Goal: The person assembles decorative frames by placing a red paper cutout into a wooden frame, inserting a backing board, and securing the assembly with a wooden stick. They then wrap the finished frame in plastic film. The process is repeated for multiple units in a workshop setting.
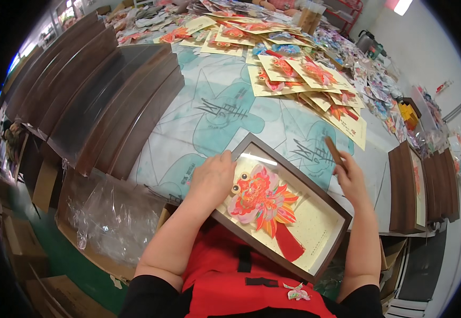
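A dark brown shadow box frame (289,168) rests at a slant between the table edge and my body. Behind its glass lies a red and orange goldfish decoration (265,199) with a red tassel, on a cream card. My left hand (213,177) is closed over the frame's upper left corner. Beyond the frame's right side, my right hand (350,177) grips a slim brown stick (333,150) that points up and away; its exact kind does not show. That hand is just apart from the frame.
Wrapped dark frames (108,79) stand in a row at the left, more frames (408,185) at the right. Cream goldfish cards (315,79) are piled across the far table (214,106). Below left, a cardboard box (77,225) contains clear plastic wrap (119,217).
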`<state>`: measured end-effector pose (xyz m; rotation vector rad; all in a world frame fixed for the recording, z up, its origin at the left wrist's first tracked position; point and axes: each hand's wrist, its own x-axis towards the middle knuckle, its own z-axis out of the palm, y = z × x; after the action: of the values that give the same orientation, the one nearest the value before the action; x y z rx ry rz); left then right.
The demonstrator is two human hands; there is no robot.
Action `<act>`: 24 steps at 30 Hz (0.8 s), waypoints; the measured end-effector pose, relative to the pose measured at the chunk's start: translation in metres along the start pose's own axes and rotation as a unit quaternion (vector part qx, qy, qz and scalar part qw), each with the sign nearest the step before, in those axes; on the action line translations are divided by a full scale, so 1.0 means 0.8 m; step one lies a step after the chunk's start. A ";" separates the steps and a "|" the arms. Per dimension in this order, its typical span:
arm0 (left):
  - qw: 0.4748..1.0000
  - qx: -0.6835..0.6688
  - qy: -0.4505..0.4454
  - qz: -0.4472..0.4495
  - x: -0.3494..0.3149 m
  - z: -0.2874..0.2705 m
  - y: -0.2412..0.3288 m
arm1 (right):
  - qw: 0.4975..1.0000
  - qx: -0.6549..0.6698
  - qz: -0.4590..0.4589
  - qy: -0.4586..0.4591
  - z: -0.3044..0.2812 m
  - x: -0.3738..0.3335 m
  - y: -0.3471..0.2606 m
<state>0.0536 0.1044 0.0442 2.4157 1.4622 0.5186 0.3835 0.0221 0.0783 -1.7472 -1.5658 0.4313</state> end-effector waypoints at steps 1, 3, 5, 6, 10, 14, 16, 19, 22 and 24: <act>1.000 -0.001 -0.003 0.001 0.001 -0.001 -0.001 | 0.999 0.006 0.012 -0.052 0.015 0.010 -0.022; 1.000 0.001 -0.007 0.002 0.002 0.000 -0.002 | 0.988 -0.016 0.030 -0.149 0.051 0.028 -0.062; 1.000 -0.003 0.003 0.010 0.002 0.001 -0.003 | 0.978 -0.081 -0.101 -0.161 0.088 0.036 -0.079; 1.000 -0.006 0.008 0.011 0.002 0.003 -0.004 | 0.972 -0.119 -0.063 -0.193 0.097 0.040 -0.096; 1.000 -0.010 0.005 0.005 0.002 0.002 -0.003 | 0.958 -0.191 -0.080 -0.196 0.113 0.045 -0.099; 1.000 -0.005 0.004 0.003 0.002 0.005 -0.004 | 0.949 -0.233 -0.102 -0.187 0.118 0.044 -0.098; 1.000 -0.004 0.004 0.003 0.002 0.004 -0.004 | 0.939 -0.270 -0.099 -0.190 0.117 0.041 -0.108; 1.000 -0.004 0.006 0.004 0.002 0.002 -0.002 | 0.952 -0.207 -0.112 -0.195 0.115 0.039 -0.095; 1.000 -0.002 0.010 0.007 0.002 0.002 -0.002 | 0.956 -0.223 -0.114 -0.155 0.120 0.036 -0.094; 1.000 0.001 0.014 0.008 0.002 0.003 -0.003 | 0.953 -0.221 -0.117 -0.171 0.118 0.037 -0.096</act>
<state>0.0535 0.1071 0.0410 2.4325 1.4557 0.5572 0.2709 0.0770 0.0756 -1.8455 -2.2289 0.2869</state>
